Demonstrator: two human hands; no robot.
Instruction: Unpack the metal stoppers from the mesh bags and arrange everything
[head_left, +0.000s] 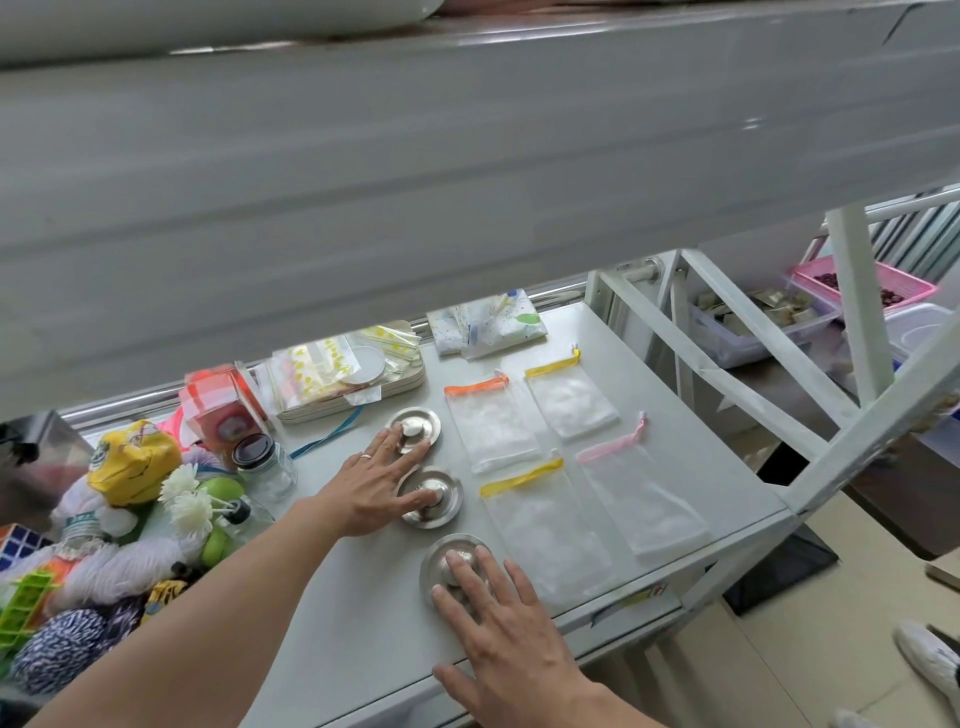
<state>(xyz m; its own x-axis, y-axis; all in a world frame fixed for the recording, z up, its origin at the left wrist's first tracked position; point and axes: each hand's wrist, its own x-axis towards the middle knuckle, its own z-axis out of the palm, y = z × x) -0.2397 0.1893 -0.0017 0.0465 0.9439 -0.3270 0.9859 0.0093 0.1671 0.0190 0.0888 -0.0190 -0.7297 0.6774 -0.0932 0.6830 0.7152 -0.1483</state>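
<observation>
**Stoppers out and in a column; hands flat on them, bags to the right**

Three round, shiny metal stoppers with raised centre knobs, laid in a near-to-far column on the pale grey counter (613, 332): far stopper (415, 429), middle stopper (430, 498), near stopper (453, 567). Column slanting slightly leftward with distance. No stopper seen inside any bag.

Four flat, clear mesh bags, apparently empty, set in two rows just right of the column: orange-topped bag (488, 423) and far yellow-topped bag (571, 400) behind, near yellow-topped bag (545, 525) and pink-topped bag (644, 499) in front. Long axes roughly parallel to the stopper column.

Left hand (374, 488) spread, palm down, fingertips resting on the far and middle stoppers; pinching nothing. Right hand (498, 618) spread, palm down, fingers lying over the near stopper; gripping nothing.

Judged: unpacking done, final alignment in hand. Each stopper directly under the nearer hand, so any nudge a short slide. Bags nearer the right hand, well apart from the clutter of toys and jars (156, 499) at left.
</observation>
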